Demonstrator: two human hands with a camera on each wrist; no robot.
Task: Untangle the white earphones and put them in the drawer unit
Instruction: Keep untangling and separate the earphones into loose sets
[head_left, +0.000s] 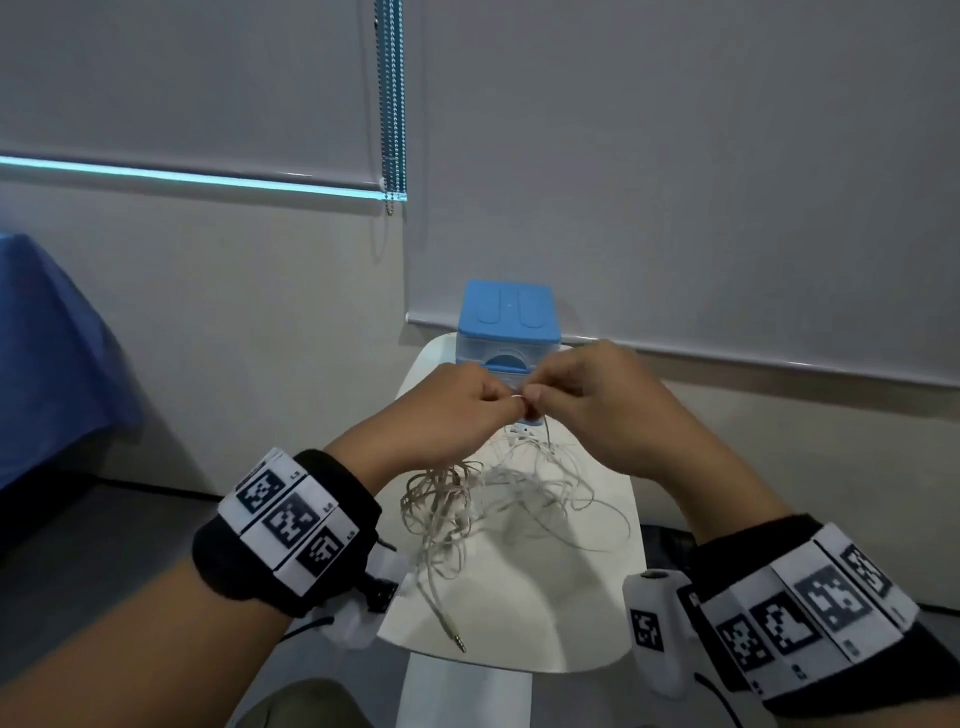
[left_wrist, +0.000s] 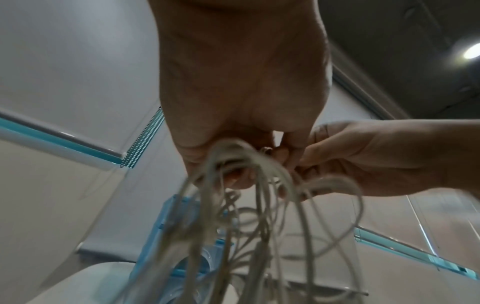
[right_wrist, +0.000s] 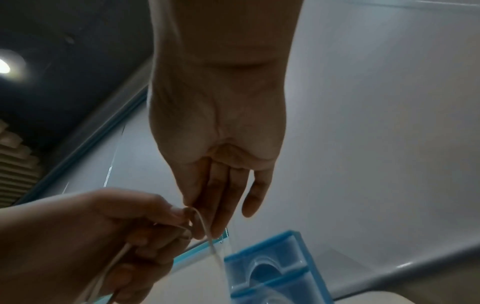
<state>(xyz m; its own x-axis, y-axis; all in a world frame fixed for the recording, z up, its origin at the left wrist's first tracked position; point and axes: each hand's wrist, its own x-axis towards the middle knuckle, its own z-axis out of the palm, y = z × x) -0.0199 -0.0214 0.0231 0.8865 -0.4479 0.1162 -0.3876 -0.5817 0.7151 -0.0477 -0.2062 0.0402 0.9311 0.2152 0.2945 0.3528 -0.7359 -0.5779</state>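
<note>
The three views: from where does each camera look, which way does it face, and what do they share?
Head: from above, forward and down at both hands pinching the earphones over the white table; both forearms and wristbands show.
Left wrist: from under the left hand, up along the palm; cord loops hang from its fingers, the right hand meets it.
Right wrist: from under the right hand, up along its palm; the left hand enters at lower left.
Shared: the earphones, both hands and the blue drawer unit appear in all three.
</note>
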